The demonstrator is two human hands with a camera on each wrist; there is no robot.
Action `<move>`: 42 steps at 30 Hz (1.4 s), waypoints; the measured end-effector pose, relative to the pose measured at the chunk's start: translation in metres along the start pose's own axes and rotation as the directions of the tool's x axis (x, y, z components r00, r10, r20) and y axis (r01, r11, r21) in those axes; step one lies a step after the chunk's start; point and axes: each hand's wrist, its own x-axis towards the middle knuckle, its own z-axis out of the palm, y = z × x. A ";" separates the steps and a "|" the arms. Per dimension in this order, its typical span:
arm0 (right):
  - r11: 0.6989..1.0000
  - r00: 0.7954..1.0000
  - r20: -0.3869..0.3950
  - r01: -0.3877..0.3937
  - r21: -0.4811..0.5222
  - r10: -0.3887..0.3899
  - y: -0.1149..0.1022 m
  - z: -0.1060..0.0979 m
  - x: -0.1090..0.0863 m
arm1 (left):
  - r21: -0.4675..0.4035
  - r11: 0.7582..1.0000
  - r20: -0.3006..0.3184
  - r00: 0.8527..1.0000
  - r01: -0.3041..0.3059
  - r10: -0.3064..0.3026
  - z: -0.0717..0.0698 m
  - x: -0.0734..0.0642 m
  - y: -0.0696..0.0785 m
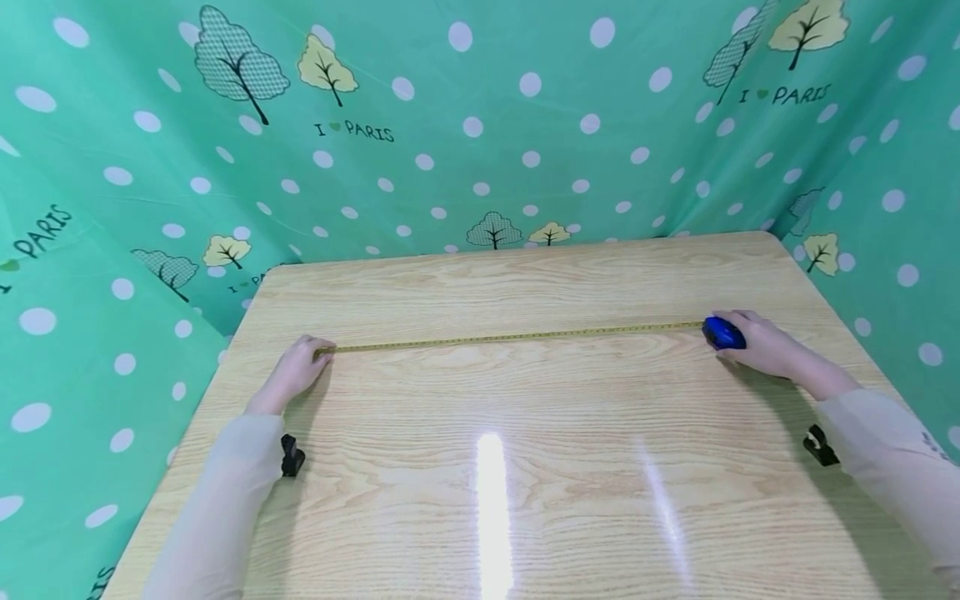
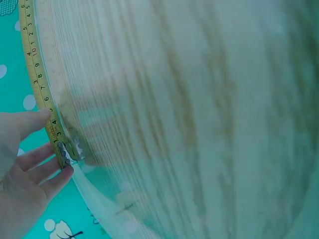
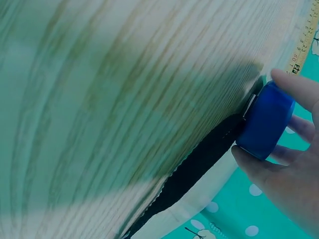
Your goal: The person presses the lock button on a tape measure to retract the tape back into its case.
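Observation:
A yellow tape blade (image 1: 517, 337) is drawn out straight across the wooden tabletop. At its left end my left hand (image 1: 297, 367) pinches the blade. The left wrist view shows the thumb on the tape's edge and the other fingertips by the metal end hook (image 2: 65, 155). My right hand (image 1: 765, 346) grips the blue tape measure case (image 1: 723, 333) at the other end, thumb and fingers around its sides. In the right wrist view, numbers near 60 show on the blade (image 3: 298, 52) close to the case (image 3: 266, 119).
The light wooden table (image 1: 420, 292) reaches back to a green curtain (image 1: 450, 100) with white dots and printed trees. More of this cloth hangs at the left and right sides. Bright light reflections lie on the front half of the tabletop.

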 end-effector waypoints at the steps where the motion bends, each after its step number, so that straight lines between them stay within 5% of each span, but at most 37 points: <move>1: 1.000 1.000 0.001 0.005 -0.001 -0.005 0.001 0.000 0.000 | 0.000 1.000 -0.001 1.000 0.000 0.000 0.000 0.000 0.000; 22: 1.000 1.000 0.031 0.004 0.017 -0.004 0.000 -0.005 0.003 | 0.024 1.000 -0.039 0.999 0.011 -0.010 -0.003 -0.001 0.000; 42: 0.998 0.998 0.023 0.057 -0.009 -0.057 -0.015 -0.025 -0.007 | -0.008 0.999 -0.027 0.999 -0.041 0.041 -0.025 -0.019 -0.004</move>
